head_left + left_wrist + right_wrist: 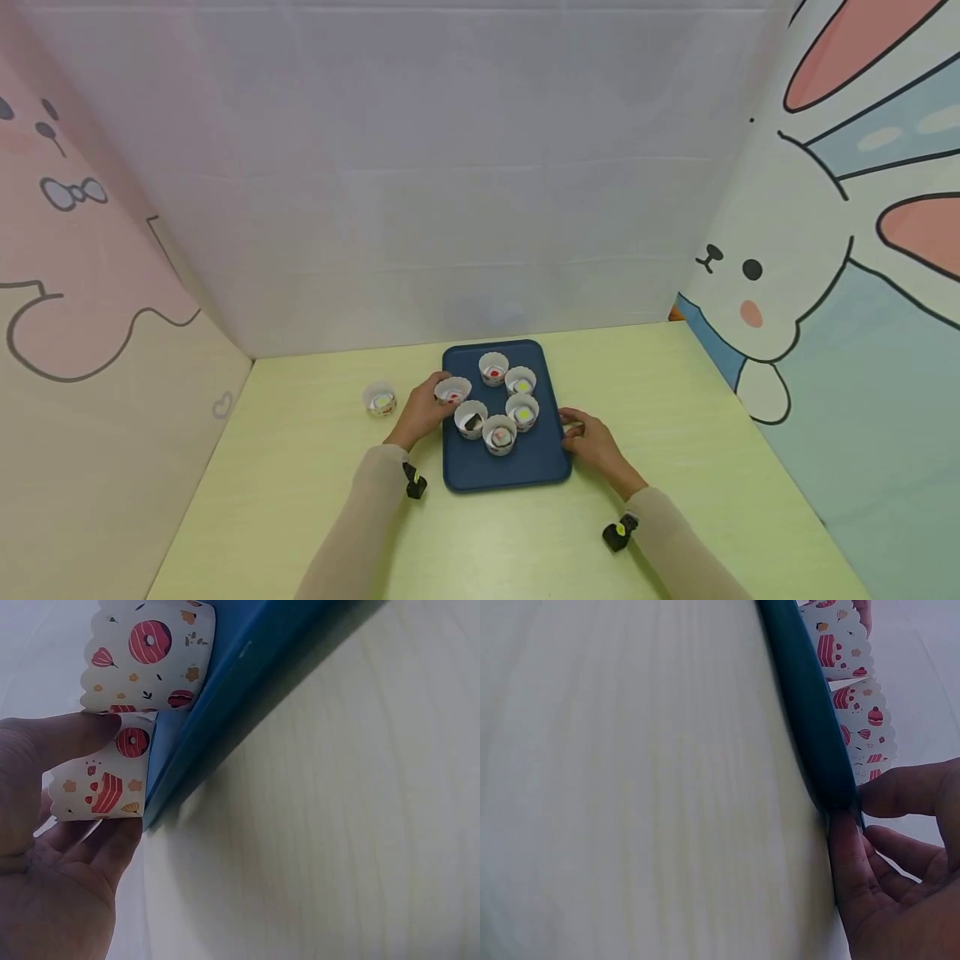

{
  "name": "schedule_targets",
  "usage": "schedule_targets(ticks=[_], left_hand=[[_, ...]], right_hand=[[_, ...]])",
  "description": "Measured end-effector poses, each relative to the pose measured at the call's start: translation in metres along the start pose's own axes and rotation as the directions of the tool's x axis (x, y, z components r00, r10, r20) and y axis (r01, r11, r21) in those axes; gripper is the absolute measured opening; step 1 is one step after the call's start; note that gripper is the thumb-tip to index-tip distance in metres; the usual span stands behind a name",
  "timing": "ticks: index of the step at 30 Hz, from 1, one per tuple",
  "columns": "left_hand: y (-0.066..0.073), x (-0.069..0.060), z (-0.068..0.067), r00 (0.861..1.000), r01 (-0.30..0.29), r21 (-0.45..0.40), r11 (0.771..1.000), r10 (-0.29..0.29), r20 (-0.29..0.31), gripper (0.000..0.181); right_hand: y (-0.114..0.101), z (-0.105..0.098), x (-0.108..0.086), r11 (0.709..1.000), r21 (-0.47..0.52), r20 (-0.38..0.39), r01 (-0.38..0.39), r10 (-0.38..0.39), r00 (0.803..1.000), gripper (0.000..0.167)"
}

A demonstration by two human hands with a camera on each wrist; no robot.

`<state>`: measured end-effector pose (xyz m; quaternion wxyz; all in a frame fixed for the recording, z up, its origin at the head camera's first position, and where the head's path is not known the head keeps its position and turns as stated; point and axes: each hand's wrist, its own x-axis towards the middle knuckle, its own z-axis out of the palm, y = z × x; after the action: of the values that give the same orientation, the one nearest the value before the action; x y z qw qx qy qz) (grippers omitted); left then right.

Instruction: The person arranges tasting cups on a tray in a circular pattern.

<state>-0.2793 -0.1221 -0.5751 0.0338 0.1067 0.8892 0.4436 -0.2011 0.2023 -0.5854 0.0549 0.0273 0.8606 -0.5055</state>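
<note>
My left hand (426,410) holds a white paper baking cup (453,391) at the left edge of the blue tray (480,473). In the left wrist view its thumb lies on one side of that cup (112,776) and fingers on the other. A neighbouring cup (154,652) with red doughnut prints stands beside it. My right hand (596,442) pinches the tray's right rim; the right wrist view has thumb and fingers on either side of the tray edge (817,742). Several more cups stand on the tray, among them one with a dark piece (471,420) inside.
Another paper cup (379,400) stands on the pale yellow table (300,467) left of the tray. A white wall sheet (465,208) rises behind the table, with cartoon-printed panels (802,275) on both sides.
</note>
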Motion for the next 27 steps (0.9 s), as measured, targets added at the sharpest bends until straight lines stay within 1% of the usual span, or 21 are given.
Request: schedule_targets(ticks=[8, 13, 16, 18, 20, 22, 24, 27], left_hand=[[-0.0017, -0.0018, -0.0001, 0.998, -0.058, -0.044, 0.997, 0.059, 0.022, 0.057], [-0.0022, -0.0026, 0.0006, 0.998, -0.050, -0.049, 0.998, 0.052, 0.034, 0.058], [-0.0039, -0.0024, 0.0019, 0.999, -0.039, -0.048, 0.998, 0.040, 0.036, 0.059], [-0.0049, -0.0024, 0.0025, 0.999, -0.039, -0.055, 0.998, 0.041, 0.036, 0.059], [-0.0066, -0.0024, 0.0030, 0.998, -0.042, -0.057, 0.998, 0.044, 0.036, 0.059], [-0.0077, -0.0024, 0.0033, 0.998, -0.038, -0.056, 0.998, 0.041, 0.039, 0.059], [-0.0087, -0.0027, 0.0036, 0.998, -0.036, -0.057, 0.998, 0.038, 0.040, 0.059], [-0.0090, -0.0026, 0.0037, 0.999, -0.026, -0.058, 0.998, 0.029, 0.044, 0.060]], right_hand=[[-0.0015, -0.0004, -0.0007, 1.000, 0.000, -0.001, -0.005, 0.005, 1.000, 0.061], [-0.0003, -0.0007, -0.0015, 1.000, 0.004, 0.010, 0.001, -0.001, 1.000, 0.060], [0.0016, -0.0006, -0.0025, 1.000, 0.010, 0.006, 0.027, -0.027, 1.000, 0.059], [0.0022, -0.0004, -0.0031, 0.999, 0.005, 0.000, 0.053, -0.053, 0.999, 0.058], [0.0023, -0.0003, -0.0037, 0.998, 0.008, -0.005, 0.063, -0.063, 0.998, 0.058], [0.0019, -0.0002, -0.0034, 0.999, 0.006, -0.002, 0.051, -0.051, 0.999, 0.059], [0.0010, -0.0002, -0.0027, 1.000, 0.010, -0.001, 0.019, -0.019, 1.000, 0.060], [-0.0009, -0.0001, -0.0017, 1.000, -0.007, 0.003, -0.003, 0.003, 1.000, 0.060]])
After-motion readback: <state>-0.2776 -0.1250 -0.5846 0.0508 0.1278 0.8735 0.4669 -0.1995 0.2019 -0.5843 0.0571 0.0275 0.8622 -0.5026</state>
